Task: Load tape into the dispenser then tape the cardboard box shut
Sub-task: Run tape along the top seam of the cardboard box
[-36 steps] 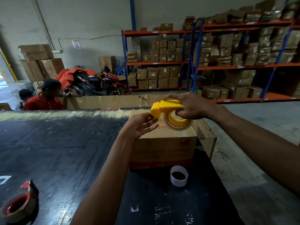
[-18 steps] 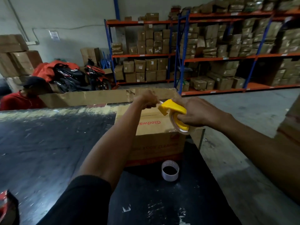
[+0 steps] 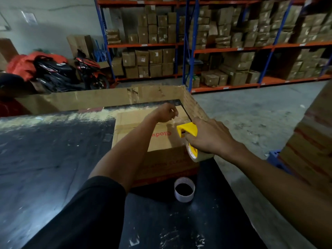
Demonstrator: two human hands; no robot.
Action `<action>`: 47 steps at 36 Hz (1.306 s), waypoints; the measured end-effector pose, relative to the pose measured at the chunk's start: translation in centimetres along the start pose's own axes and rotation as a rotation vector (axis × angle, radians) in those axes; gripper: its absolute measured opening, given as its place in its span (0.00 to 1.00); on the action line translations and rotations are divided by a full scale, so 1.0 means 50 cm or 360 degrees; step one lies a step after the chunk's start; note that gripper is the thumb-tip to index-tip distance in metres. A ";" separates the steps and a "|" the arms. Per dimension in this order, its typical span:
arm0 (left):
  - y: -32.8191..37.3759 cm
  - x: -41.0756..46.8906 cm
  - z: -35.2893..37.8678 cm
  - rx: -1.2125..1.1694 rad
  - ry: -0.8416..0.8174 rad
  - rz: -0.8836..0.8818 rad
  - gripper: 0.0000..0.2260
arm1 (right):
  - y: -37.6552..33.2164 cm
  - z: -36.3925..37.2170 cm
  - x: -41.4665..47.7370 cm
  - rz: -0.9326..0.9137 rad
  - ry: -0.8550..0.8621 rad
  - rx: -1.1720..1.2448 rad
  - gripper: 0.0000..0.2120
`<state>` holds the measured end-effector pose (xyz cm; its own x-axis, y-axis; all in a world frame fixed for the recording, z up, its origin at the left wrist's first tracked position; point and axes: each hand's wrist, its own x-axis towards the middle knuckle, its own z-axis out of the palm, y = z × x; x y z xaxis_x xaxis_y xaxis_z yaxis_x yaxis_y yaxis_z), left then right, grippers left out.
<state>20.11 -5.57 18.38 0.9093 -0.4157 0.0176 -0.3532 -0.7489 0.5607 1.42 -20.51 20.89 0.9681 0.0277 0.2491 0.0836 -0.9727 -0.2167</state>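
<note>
Black table (image 3: 45, 159): box (image 3: 161, 159), red print partly readable "Glodw". Right hand (image 3: 212, 139) clamped on dispenser (image 3: 187, 130); left hand (image 3: 166, 112) fingers pinched together, tape unclear.

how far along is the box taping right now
Loading looks done: a tape roll sits in the yellow dispenser, gripped by the right hand. In hand: the left hand pinches near the far end of the box seam. Left: running tape along the seam.

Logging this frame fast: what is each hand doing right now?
Left hand: closed, fingers pinched at the far end of the cardboard box; on what cannot be told.
Right hand: closed on the yellow tape dispenser.
</note>
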 end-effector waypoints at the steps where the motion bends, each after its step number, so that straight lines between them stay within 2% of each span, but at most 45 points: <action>1: -0.008 0.010 0.012 0.0079 0.0053 0.0018 0.10 | 0.000 0.008 0.012 0.0020 -0.0005 0.0020 0.25; 6: -0.046 0.064 0.057 0.0159 0.0258 0.0006 0.07 | -0.003 0.026 0.073 0.0126 -0.0109 -0.0024 0.24; 10: -0.060 0.070 0.073 0.0210 0.0293 0.0037 0.09 | -0.010 0.032 0.110 0.0162 -0.0239 -0.0013 0.17; 23: -0.102 0.087 0.102 0.0068 0.0367 0.0105 0.07 | -0.013 0.052 0.165 0.0197 -0.0469 -0.0061 0.18; 27: -0.112 0.098 0.109 -0.0171 0.0575 -0.0049 0.12 | -0.023 0.046 0.176 0.0219 -0.0563 -0.0096 0.19; 29: -0.107 0.090 0.099 -0.0330 0.0752 -0.0052 0.07 | -0.027 0.044 0.179 0.0232 -0.0612 -0.0125 0.19; 31: -0.099 0.072 0.083 -0.0324 0.0811 0.0102 0.00 | -0.030 0.040 0.183 0.0238 -0.0652 -0.0137 0.19; 33: -0.089 0.034 0.078 -0.0121 0.0648 0.0376 0.06 | -0.031 0.032 0.179 0.0237 -0.0691 -0.0118 0.20; 35: -0.086 0.006 0.089 0.0108 0.0355 0.0533 0.12 | -0.032 0.027 0.182 0.0241 -0.0699 -0.0114 0.19; 37: -0.089 -0.018 0.117 0.0365 0.0092 0.0453 0.18 | -0.031 0.021 0.175 0.0251 -0.0721 -0.0129 0.19; 39: -0.094 -0.024 0.130 0.0492 -0.0034 0.0302 0.22 | -0.032 0.018 0.178 0.0288 -0.0738 -0.0123 0.19; 47: -0.104 0.002 0.110 0.0541 -0.0159 0.0168 0.22 | -0.035 -0.006 0.165 0.0294 -0.0933 -0.0120 0.23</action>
<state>20.82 -4.53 10.89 0.8439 -0.5357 -0.0295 -0.5122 -0.8208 0.2529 9.20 -18.64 23.61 0.9355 -0.0415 -0.3509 -0.0941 -0.9865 -0.1342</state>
